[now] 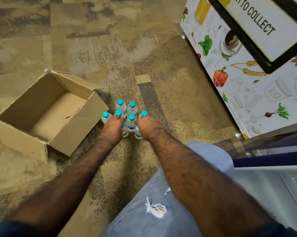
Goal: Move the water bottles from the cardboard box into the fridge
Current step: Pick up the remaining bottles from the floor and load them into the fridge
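On mottled carpet [110, 48], clear teal-capped bottles [131, 108]

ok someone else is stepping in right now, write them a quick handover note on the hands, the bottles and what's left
Left hand and right hand: both down on the cluster of water bottles standing on the carpet; whether either has closed on a bottle is hidden.
Cardboard box: open, empty, left of the bottles.
Done: bottles are out of the box.
Left: carry every bottle into the fridge; none visibly in yet.
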Demonstrator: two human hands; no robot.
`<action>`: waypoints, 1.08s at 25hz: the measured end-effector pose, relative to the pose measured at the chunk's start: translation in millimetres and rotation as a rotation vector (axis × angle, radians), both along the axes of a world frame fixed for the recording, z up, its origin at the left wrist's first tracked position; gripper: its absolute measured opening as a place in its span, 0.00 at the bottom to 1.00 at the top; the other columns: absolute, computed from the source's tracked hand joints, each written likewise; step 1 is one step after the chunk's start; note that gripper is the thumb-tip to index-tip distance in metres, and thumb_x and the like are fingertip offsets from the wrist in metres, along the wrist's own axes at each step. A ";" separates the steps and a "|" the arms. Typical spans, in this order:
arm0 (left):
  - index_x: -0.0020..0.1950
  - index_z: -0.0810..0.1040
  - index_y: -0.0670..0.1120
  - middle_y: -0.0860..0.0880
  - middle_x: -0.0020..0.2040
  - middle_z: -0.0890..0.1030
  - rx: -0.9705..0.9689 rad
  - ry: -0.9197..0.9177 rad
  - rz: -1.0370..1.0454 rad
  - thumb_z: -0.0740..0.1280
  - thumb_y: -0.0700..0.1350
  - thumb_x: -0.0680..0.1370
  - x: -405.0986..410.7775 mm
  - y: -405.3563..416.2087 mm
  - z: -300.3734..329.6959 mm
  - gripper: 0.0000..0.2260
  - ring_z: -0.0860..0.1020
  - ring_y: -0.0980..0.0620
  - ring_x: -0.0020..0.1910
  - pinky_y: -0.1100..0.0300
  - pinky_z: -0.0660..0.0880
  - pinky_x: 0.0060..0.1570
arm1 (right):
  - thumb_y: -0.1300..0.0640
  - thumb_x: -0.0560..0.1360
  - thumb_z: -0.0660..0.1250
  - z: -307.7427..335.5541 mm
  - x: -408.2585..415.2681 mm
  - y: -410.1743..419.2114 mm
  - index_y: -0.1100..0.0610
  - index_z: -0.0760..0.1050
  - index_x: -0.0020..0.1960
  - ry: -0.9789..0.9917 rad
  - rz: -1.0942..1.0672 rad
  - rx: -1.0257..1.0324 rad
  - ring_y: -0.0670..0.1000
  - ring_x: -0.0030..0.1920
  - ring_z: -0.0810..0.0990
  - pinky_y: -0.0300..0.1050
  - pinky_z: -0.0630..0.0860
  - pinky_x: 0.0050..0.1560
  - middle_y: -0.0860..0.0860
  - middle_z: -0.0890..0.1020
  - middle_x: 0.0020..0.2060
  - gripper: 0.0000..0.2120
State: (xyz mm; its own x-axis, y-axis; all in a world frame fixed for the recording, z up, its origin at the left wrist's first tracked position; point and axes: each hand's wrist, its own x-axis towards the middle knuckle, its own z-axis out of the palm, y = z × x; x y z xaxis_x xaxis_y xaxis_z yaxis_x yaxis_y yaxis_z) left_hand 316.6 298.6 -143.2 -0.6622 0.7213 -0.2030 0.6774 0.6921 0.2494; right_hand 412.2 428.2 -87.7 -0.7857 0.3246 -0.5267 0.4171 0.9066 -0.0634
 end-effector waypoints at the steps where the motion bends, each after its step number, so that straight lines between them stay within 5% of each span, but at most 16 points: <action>1: 0.69 0.77 0.44 0.44 0.61 0.80 -0.004 0.008 -0.007 0.75 0.36 0.73 -0.4 -0.4 -0.6 0.24 0.78 0.45 0.59 0.50 0.78 0.60 | 0.63 0.80 0.68 -0.8 -0.8 -1.7 0.56 0.74 0.72 -0.004 0.021 0.012 0.57 0.61 0.81 0.56 0.82 0.60 0.56 0.80 0.63 0.21; 12: 0.63 0.81 0.45 0.45 0.56 0.81 -0.054 0.009 -0.024 0.74 0.38 0.74 3.2 3.5 9.7 0.18 0.79 0.45 0.56 0.49 0.80 0.57 | 0.63 0.79 0.70 13.1 22.7 -2.3 0.59 0.75 0.68 -0.036 0.080 0.018 0.57 0.59 0.81 0.55 0.83 0.59 0.56 0.81 0.60 0.18; 17: 0.59 0.82 0.45 0.45 0.54 0.80 0.063 -0.048 0.055 0.75 0.42 0.74 17.2 -2.0 28.6 0.14 0.79 0.45 0.53 0.50 0.80 0.53 | 0.59 0.77 0.70 27.5 33.0 -8.4 0.57 0.78 0.57 -0.012 0.090 -0.012 0.54 0.48 0.80 0.49 0.79 0.44 0.52 0.80 0.47 0.10; 27: 0.62 0.83 0.43 0.47 0.52 0.80 0.422 0.018 -0.004 0.77 0.46 0.75 42.7 -7.4 119.1 0.17 0.78 0.49 0.48 0.55 0.76 0.48 | 0.56 0.72 0.72 98.2 76.1 -10.9 0.54 0.80 0.50 0.485 -0.273 -0.230 0.50 0.43 0.81 0.54 0.84 0.45 0.49 0.80 0.44 0.07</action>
